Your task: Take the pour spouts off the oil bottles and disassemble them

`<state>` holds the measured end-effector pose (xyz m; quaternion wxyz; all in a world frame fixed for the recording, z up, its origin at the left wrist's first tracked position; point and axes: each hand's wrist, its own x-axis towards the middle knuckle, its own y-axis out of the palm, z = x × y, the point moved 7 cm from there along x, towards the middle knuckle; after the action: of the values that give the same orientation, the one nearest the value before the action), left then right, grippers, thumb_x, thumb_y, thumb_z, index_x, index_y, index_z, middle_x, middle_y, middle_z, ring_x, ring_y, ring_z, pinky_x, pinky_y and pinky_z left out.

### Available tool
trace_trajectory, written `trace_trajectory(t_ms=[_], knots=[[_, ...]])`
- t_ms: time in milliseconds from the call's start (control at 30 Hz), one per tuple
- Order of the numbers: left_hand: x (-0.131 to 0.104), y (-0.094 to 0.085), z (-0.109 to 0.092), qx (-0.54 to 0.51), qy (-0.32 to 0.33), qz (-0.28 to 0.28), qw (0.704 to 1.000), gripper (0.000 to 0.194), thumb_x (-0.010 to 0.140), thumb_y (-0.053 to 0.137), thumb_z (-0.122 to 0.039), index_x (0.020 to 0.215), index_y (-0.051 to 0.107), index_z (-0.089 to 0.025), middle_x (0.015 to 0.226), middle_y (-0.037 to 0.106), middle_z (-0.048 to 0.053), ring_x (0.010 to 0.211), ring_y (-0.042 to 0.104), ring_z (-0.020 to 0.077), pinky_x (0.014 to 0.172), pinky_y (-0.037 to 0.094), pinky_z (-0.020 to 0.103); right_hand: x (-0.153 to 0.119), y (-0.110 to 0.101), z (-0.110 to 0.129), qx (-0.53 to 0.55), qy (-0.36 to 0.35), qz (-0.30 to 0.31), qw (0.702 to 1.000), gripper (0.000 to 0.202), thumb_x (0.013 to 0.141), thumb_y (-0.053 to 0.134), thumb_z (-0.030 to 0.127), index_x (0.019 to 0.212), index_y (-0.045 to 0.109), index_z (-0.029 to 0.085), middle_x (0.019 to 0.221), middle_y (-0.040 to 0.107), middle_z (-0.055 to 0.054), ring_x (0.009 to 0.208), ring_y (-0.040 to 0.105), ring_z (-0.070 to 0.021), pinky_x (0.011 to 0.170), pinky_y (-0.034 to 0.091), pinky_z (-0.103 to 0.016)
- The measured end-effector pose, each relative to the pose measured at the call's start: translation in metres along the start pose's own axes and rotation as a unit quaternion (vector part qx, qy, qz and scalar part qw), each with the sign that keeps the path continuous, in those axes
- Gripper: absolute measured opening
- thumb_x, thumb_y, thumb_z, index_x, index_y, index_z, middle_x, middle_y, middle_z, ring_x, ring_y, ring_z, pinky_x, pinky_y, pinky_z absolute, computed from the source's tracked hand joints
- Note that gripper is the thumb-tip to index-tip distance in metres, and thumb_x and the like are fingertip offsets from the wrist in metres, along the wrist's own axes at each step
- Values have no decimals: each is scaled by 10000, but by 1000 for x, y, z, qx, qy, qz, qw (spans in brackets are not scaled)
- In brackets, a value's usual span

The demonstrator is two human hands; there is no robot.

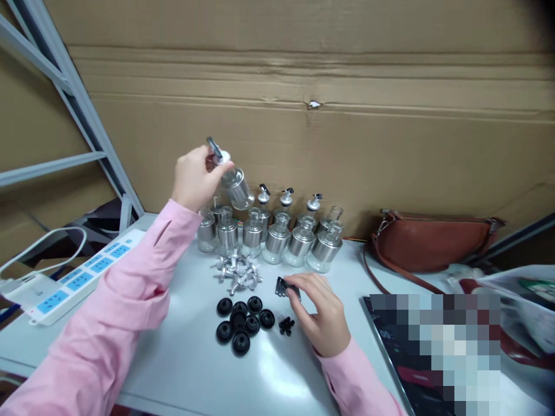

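Note:
My left hand (197, 173) is closed around the neck of a glass bottle (237, 188) with a metal band. It is held tilted in the air above the bottle rows, and its pourer top (215, 149) has a black flap. Low over the table, my right hand (323, 312) has its thumb and fingers drawn together on small black strip-like pieces (281, 286); its fingertips partly hide them. Silver pourer spouts (237, 273) lie heaped to the left of it. Round black stoppers (239, 326) and a small pile of tiny black parts (286, 326) are nearer me.
Several banded glass bottles (276, 240) stand in rows at the back, some with pourers fitted (286, 197). A power strip (87, 277) lies left. A brown bag (433, 240) and a tablet-like screen (390, 346) are right. Behind rises a cardboard wall (260, 127).

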<state>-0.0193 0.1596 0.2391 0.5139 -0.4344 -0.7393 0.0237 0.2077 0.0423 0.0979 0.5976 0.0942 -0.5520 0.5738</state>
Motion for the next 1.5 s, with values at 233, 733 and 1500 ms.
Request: trace_trajectory(t_ms=[233, 733, 1500], knots=[[-71, -30, -35, -316, -46, -9, 948, 269, 728, 650, -296, 953, 587, -163, 826, 628, 37, 692, 636, 162, 613, 552, 290, 5, -21, 10, -114, -44, -147, 982, 675, 702, 658, 237, 1296, 340, 207, 1150, 533, -144, 1087, 489, -305, 858, 434, -524], [-165, 82, -65, -617, -147, 151, 758, 283, 692, 710, -351, 801, 502, -192, 640, 557, -30, 645, 581, 137, 788, 466, 350, -7, 4, -11, -164, -6, -64, 984, 452, 638, 626, 238, 1059, 481, 161, 875, 644, -110, 769, 631, -254, 728, 514, -428], [-146, 78, -73, -731, -85, 327, 593, 312, 731, 662, -399, 634, 500, -152, 481, 486, -47, 504, 522, 101, 827, 378, 331, -3, 8, 4, -26, 24, 28, 999, 506, 578, 573, 114, 1069, 469, 180, 882, 638, -63, 736, 630, -206, 624, 520, -306]])
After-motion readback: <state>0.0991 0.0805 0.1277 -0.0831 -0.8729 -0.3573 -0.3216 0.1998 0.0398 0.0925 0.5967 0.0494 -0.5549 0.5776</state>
